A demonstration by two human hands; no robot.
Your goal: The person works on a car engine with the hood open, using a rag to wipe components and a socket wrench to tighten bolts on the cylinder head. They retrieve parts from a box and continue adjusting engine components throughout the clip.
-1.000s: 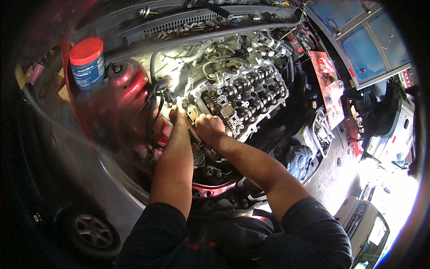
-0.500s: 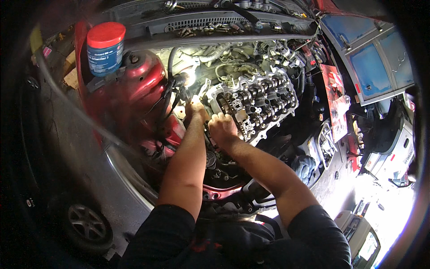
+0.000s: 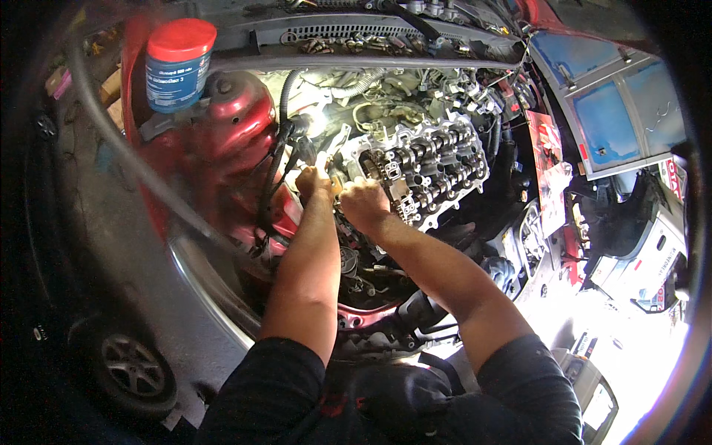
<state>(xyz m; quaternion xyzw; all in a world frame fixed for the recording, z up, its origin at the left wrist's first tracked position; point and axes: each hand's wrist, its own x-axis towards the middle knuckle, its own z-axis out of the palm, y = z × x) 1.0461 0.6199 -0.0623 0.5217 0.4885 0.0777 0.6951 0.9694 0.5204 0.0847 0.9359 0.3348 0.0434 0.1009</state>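
Both my arms reach into a car's engine bay. My left hand [image 3: 315, 183] is closed at the left end of the engine, just below a bright work light [image 3: 314, 123]. Close beside it, my right hand [image 3: 364, 205] is curled into a fist against the near left corner of the cylinder head [image 3: 412, 194]. Whatever the fingers of either hand hold is hidden or too small to name. The cylinder head is uncovered, and rows of camshaft lobes show along it.
On the red inner fender [image 3: 241, 122] at the left stands a blue tub with a red lid [image 3: 178, 70]. Loose bolts [image 3: 356, 44] lie along the cowl at the back. A dark hose [image 3: 141, 163] crosses the left side. Blue-and-grey panels [image 3: 601, 119] stand at the right.
The view has shifted slightly. My left hand's fingers look more curled, and my right hand has moved a little to the left. Both stay at the engine's left end.
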